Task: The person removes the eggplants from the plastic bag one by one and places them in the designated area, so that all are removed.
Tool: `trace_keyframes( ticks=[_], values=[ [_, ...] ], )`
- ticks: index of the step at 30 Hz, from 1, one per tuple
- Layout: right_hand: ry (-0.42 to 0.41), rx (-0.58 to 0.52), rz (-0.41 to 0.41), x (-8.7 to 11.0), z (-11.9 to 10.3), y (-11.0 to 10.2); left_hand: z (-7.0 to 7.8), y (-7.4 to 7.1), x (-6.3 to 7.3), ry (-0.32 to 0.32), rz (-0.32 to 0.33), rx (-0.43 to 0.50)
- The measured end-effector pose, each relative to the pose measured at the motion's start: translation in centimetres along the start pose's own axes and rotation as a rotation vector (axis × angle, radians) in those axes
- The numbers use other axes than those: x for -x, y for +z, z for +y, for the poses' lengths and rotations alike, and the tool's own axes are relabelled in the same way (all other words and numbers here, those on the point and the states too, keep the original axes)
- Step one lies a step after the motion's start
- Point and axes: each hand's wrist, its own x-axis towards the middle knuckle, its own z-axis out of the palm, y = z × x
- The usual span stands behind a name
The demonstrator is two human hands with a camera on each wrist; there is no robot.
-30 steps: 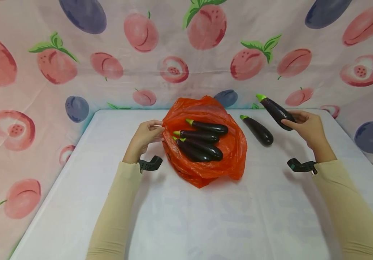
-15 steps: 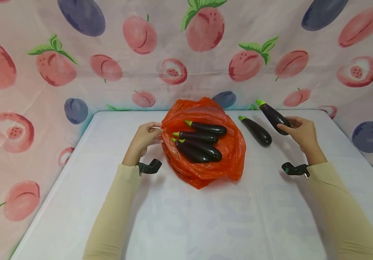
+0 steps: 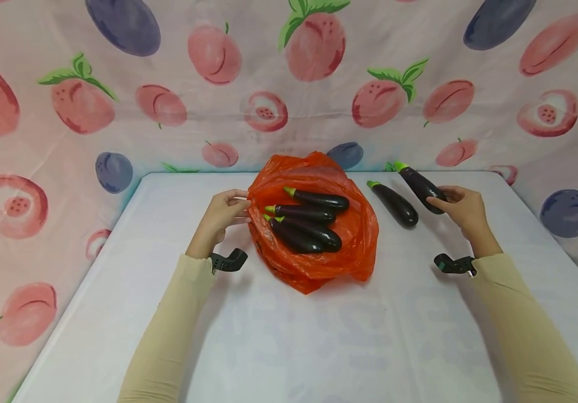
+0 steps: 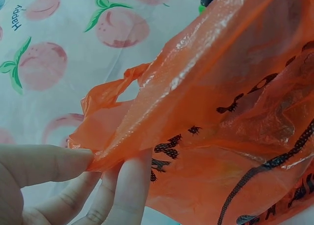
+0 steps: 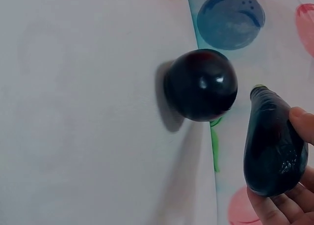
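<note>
An orange-red plastic bag (image 3: pixel 354 246) lies with its mouth spread, and several dark eggplants (image 3: pixel 305 213) rest inside it. At the bag's left rim is my left hand (image 3: pixel 222 215). In the left wrist view its thumb and fingers pinch the bag's edge (image 4: pixel 105 158). My right hand (image 3: pixel 465 211) grips the fat end of another eggplant (image 5: pixel 274 141), whose green stem points away to the upper left. Just left of that, a loose eggplant (image 3: pixel 394 205) lies on the table; the right wrist view sees it from its round end.
The white table (image 3: pixel 319 347) extends in front of the bag and ends at a fruit-print cloth (image 3: pixel 178 134) behind and to the left. A dark wrist camera (image 3: pixel 229 260) sits on the left wrist and another (image 3: pixel 454 264) on the right.
My right hand has come lower and slightly left with its eggplant, closer to the loose one. The left hand keeps its pinch on the bag. The head view has shifted slightly.
</note>
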Motion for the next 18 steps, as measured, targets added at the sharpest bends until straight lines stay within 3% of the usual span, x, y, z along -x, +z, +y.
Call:
trace_keyframes(
  ticks=[18],
  values=[
    [0.027,0.027,-0.069,-0.1,1.4,0.7,0.1,0.1,0.4,-0.015,0.001,0.002]
  ],
)
